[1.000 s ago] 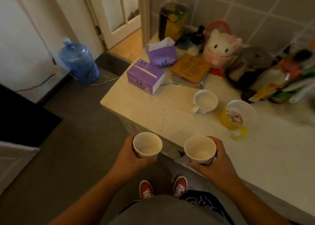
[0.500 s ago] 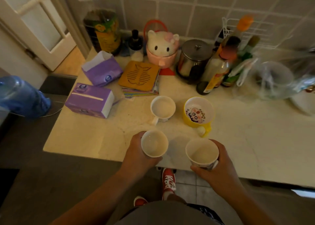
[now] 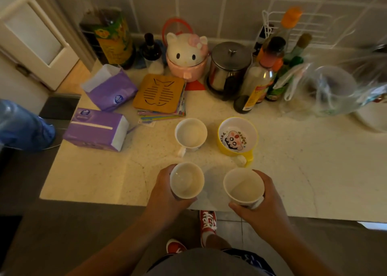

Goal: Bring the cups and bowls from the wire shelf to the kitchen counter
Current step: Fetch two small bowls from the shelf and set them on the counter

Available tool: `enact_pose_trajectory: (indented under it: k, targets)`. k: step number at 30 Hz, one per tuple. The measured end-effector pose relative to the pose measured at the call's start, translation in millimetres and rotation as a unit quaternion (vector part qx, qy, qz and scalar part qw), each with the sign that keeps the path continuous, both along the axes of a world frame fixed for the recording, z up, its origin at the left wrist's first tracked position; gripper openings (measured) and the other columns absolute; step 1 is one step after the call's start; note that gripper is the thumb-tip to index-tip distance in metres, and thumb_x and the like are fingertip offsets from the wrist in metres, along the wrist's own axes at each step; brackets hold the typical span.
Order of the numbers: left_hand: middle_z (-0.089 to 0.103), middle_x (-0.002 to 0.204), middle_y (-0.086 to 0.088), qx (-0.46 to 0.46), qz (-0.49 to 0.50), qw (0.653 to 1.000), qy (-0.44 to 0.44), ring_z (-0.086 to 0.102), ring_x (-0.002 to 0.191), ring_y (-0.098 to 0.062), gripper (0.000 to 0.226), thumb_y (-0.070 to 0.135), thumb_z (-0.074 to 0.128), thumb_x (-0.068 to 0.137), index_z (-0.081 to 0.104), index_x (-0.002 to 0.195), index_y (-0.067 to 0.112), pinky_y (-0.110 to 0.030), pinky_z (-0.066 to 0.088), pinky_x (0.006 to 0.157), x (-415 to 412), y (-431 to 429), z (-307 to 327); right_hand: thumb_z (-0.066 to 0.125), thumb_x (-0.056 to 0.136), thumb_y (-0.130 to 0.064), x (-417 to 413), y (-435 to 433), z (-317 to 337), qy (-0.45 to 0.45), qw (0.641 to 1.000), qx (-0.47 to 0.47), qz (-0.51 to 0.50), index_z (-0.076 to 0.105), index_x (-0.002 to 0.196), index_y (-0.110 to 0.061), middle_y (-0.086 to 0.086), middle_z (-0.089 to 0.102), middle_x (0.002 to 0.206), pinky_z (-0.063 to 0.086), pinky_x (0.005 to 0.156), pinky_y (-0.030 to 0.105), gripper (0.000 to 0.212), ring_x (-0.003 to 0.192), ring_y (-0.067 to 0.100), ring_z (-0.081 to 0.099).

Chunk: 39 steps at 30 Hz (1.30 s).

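Note:
My left hand (image 3: 165, 194) grips a white cup (image 3: 186, 180) from its left side, and my right hand (image 3: 263, 206) grips a second white cup (image 3: 243, 186) from its right side. Both cups are upright and empty, held just above the near edge of the pale stone kitchen counter (image 3: 100, 171). Behind them on the counter stand a white mug (image 3: 191, 133) with its handle toward me and a yellow cartoon-printed cup (image 3: 237, 136), also with its handle toward me.
Two purple tissue packs (image 3: 98, 129) lie at the left. A wooden trivet on a stack of mats (image 3: 160, 94), a cat-shaped pink pot (image 3: 187, 56), a steel canister (image 3: 229, 66), bottles (image 3: 266, 66) and a plastic bag (image 3: 330, 89) line the tiled wall. A blue water jug (image 3: 23, 127) stands on the floor left.
I have turned to face the counter and stepped closer. Both held cups have moved forward from off the edge to above the counter's near part.

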State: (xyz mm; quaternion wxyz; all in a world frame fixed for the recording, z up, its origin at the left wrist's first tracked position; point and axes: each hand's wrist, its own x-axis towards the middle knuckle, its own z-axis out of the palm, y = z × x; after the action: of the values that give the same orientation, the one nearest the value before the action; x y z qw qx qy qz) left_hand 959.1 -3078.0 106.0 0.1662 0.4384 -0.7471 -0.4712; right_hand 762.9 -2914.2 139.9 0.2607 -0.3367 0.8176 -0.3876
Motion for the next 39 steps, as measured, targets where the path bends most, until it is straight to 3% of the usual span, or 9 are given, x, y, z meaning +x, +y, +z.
enact_pose_trajectory:
  k: [3, 7, 12, 15, 19, 29, 31, 35, 39]
  targets:
    - [0.047, 0.126, 0.024, -0.004, -0.003, 1.0, -0.006, 0.047, 0.117, 0.003, 0.089, 0.042, 0.09, 0.056, 0.034, 0.125, 0.054, -0.029, 0.043, 0.097, -1, 0, 0, 0.091, 0.051, -0.037, 2, 2, 0, 0.006, 1.0, 0.003, 0.0, 0.032, 0.123, -0.049, -0.021, 0.051, 0.115, 0.047, 0.082, 0.023, 0.094, 0.102, 0.001, 0.054]
    - [0.045, 0.127, 0.024, -0.015, -0.009, 1.0, -0.006, 0.046, 0.119, -0.003, 0.091, 0.038, 0.091, 0.057, 0.033, 0.126, 0.051, -0.032, 0.043, 0.099, -2, 1, 2, 0.09, 0.053, -0.037, 6, 4, -1, 0.015, 1.0, -0.002, 0.002, 0.029, 0.122, -0.053, -0.03, 0.047, 0.112, 0.045, 0.079, 0.021, 0.093, 0.101, -0.005, 0.053]
    - [0.031, 0.125, 0.043, -0.024, -0.013, 0.999, -0.038, 0.04, 0.117, 0.013, 0.101, 0.046, 0.089, 0.056, 0.02, 0.127, 0.063, -0.015, 0.037, 0.094, 10, 2, 2, 0.091, 0.054, -0.035, 11, 6, -7, 0.015, 1.0, -0.002, 0.006, 0.032, 0.124, -0.049, -0.014, 0.049, 0.121, 0.049, 0.083, 0.028, 0.093, 0.107, 0.006, 0.052]
    - [0.043, 0.14, 0.011, -0.072, -0.023, 0.992, -0.1, 0.041, 0.128, -0.01, 0.093, 0.064, 0.079, 0.058, 0.037, 0.137, 0.035, -0.039, 0.044, 0.104, 23, -1, 0, 0.09, 0.053, -0.039, 12, 7, -12, 0.017, 1.0, -0.003, 0.007, 0.032, 0.125, -0.05, -0.017, 0.048, 0.12, 0.048, 0.082, 0.026, 0.093, 0.105, 0.003, 0.052]
    - [0.037, 0.153, -0.009, -0.187, -0.049, 0.955, -0.226, 0.028, 0.143, -0.029, 0.096, 0.076, 0.061, 0.067, 0.041, 0.141, 0.02, -0.052, 0.028, 0.115, 45, -3, -7, 0.09, 0.052, -0.041, 13, 6, -19, 0.036, 0.999, -0.009, 0.003, 0.028, 0.121, -0.056, -0.028, 0.046, 0.111, 0.045, 0.081, 0.026, 0.094, 0.103, 0.002, 0.051]
    - [0.021, 0.161, -0.011, -0.175, -0.044, 0.948, -0.264, 0.012, 0.149, -0.029, 0.091, 0.071, 0.057, 0.075, 0.035, 0.147, 0.02, -0.051, 0.018, 0.12, 59, -1, -9, 0.09, 0.057, -0.038, 19, 3, -32, 0.025, 0.999, -0.015, -0.028, 0.028, 0.124, -0.056, -0.037, 0.041, 0.111, 0.041, 0.083, 0.025, 0.093, 0.107, 0.002, 0.048]
    - [0.02, 0.161, -0.01, -0.176, -0.048, 0.945, -0.27, 0.011, 0.149, -0.028, 0.091, 0.072, 0.056, 0.075, 0.034, 0.147, 0.021, -0.051, 0.018, 0.12, 60, -1, -9, 0.089, 0.057, -0.039, 19, 1, -33, 0.021, 0.999, -0.011, -0.036, 0.029, 0.126, -0.054, -0.032, 0.043, 0.113, 0.04, 0.081, 0.022, 0.092, 0.102, -0.002, 0.048]
    - [0.021, 0.161, -0.01, -0.178, -0.052, 0.944, -0.273, 0.012, 0.149, -0.027, 0.091, 0.074, 0.055, 0.075, 0.036, 0.146, 0.021, -0.048, 0.017, 0.12, 63, -1, -11, 0.089, 0.057, -0.039, 22, -4, -33, 0.019, 0.999, -0.011, -0.046, 0.025, 0.121, -0.059, -0.055, 0.034, 0.107, 0.031, 0.071, 0.009, 0.092, 0.1, -0.025, 0.043]
    - [0.026, 0.159, -0.011, -0.184, -0.046, 0.947, -0.26, 0.017, 0.148, -0.027, 0.089, 0.07, 0.06, 0.075, 0.04, 0.143, 0.017, -0.048, 0.02, 0.12, 65, -1, -12, 0.088, 0.057, -0.042, 24, -7, -34, 0.02, 0.998, -0.002, -0.062, 0.029, 0.126, -0.053, -0.051, 0.036, 0.106, 0.032, 0.07, 0.009, 0.092, 0.096, -0.017, 0.046]
